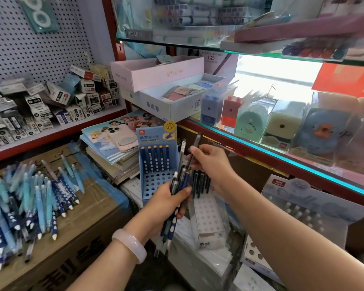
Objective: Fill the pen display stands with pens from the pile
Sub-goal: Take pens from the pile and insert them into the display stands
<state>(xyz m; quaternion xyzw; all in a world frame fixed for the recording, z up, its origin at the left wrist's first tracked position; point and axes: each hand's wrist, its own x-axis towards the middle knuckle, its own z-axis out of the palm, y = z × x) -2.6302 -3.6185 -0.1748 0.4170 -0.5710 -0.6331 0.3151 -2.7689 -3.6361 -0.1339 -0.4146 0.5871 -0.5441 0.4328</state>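
Observation:
My left hand (166, 199) grips a bundle of pens (173, 213), dark blue ones with white dots and some dark ones, held upright-tilted. My right hand (210, 162) pinches one dark pen (194, 148) drawn up out of that bundle. Just behind stands the blue display stand (153, 185) with a row of several dark blue pens in its back holes and open holes in front. A white stand (207, 217) lies to its right, with dark pens (200, 182) at its far end. The pile of blue pens (27, 204) lies on a cardboard box at the left.
A phone (121, 136) rests on a stack of notebooks (114, 152) behind the blue stand. A grey display stand (303, 208) sits at the right under a glass shelf (282, 152) holding pencil sharpeners. Boxed refills fill the left shelf (42, 106).

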